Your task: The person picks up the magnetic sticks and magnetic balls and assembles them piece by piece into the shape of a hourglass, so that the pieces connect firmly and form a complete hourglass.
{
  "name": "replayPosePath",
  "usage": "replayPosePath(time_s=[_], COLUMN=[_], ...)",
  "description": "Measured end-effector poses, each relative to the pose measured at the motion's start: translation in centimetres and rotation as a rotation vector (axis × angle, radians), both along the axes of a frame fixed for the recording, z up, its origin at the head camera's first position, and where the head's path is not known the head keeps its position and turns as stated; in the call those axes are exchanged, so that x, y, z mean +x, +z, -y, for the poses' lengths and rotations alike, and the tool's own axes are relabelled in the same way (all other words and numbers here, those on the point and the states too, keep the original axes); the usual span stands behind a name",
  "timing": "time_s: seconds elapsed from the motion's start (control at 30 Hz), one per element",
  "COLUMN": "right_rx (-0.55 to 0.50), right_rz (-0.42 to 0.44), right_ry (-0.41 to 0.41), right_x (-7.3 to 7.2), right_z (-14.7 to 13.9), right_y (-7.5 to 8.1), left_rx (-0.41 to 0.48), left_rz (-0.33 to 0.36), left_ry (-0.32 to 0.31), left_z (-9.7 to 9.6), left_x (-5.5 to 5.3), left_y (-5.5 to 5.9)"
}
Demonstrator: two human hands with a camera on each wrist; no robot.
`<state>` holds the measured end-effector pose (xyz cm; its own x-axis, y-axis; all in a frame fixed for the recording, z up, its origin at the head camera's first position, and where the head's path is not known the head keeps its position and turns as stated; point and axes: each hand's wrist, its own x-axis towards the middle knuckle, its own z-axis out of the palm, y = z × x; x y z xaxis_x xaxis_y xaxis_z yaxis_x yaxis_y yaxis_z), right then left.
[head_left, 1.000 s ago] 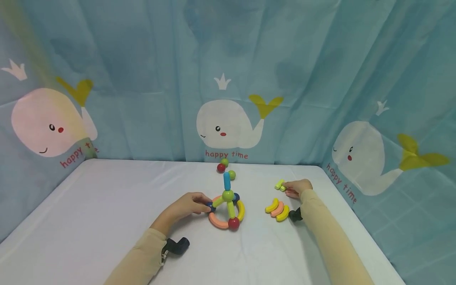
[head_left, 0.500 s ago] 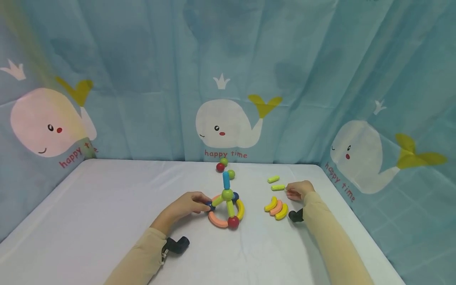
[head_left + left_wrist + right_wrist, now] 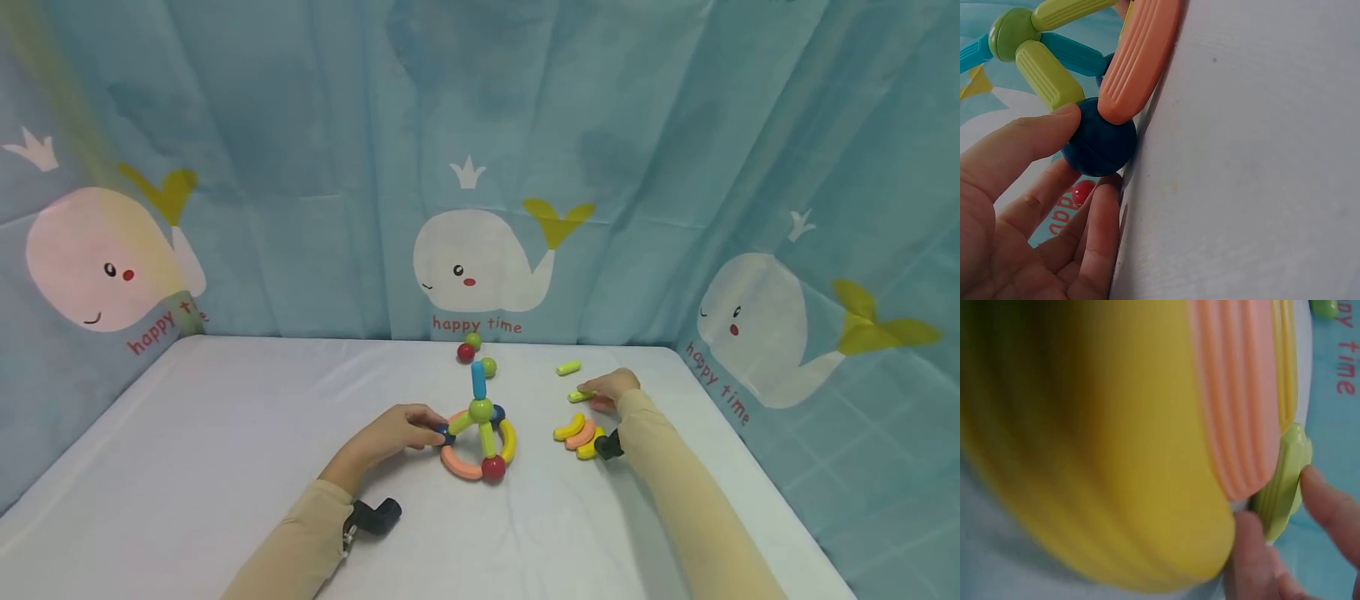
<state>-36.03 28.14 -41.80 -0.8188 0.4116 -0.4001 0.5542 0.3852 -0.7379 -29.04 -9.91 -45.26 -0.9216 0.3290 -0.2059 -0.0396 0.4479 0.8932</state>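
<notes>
My left hand [image 3: 401, 437] pinches a dark blue ball [image 3: 1100, 137] at the left of a ball-and-rod toy structure, thumb on top and fingers underneath. Curved orange [image 3: 461, 465] and yellow rods [image 3: 508, 442] form its ring on the table, with a red ball [image 3: 493, 468] at the front. Straight green rods rise to a green ball [image 3: 481, 410], from which a blue rod [image 3: 478, 380] stands upright. Over to the right, my right hand [image 3: 612, 387] pinches a short lime-green rod [image 3: 1282, 481] between thumb and finger. Another lime-green rod [image 3: 568, 367] lies just beyond it.
Two curved yellow rods [image 3: 568, 428] with a curved orange one [image 3: 581, 435] between them lie just in front of the right hand, partly under the wrist camera. A loose red ball [image 3: 466, 352] and two green balls [image 3: 488, 367] sit near the back curtain [image 3: 300, 208].
The two lime-green rods, first close together at the right fingers, now lie apart. My right hand drew off, then came back left onto the nearer rod. The left hand stays on the blue ball.
</notes>
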Motion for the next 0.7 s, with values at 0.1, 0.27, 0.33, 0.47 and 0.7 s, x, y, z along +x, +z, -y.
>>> replayPosePath(time_s=[0.1, 0.27, 0.33, 0.47, 0.7], right_rx=[0.067, 0.154, 0.131, 0.101, 0.071], right_rz=[0.016, 0.008, -0.019, -0.048, -0.052], right_ry=[0.081, 0.243, 0.246, 0.223, 0.213], right_x=[-0.1, 0.4, 0.7, 1.1, 1.4], right_z=[0.4, 1.3, 1.5, 2.1, 3.2], right_y=[0.1, 0.1, 0.1, 0.1, 0.3], left_rx=[0.002, -0.003, -0.003, -0.01, -0.003], left_rz=[-0.002, -0.002, -0.004, -0.008, -0.006], left_ry=[0.0, -0.002, -0.001, -0.001, -0.011], left_z=[0.0, -0.1, -0.1, 0.0, -0.1], left_x=[-0.1, -0.2, -0.2, -0.2, -0.2], left_y=[0.0, -0.2, -0.2, -0.2, -0.3])
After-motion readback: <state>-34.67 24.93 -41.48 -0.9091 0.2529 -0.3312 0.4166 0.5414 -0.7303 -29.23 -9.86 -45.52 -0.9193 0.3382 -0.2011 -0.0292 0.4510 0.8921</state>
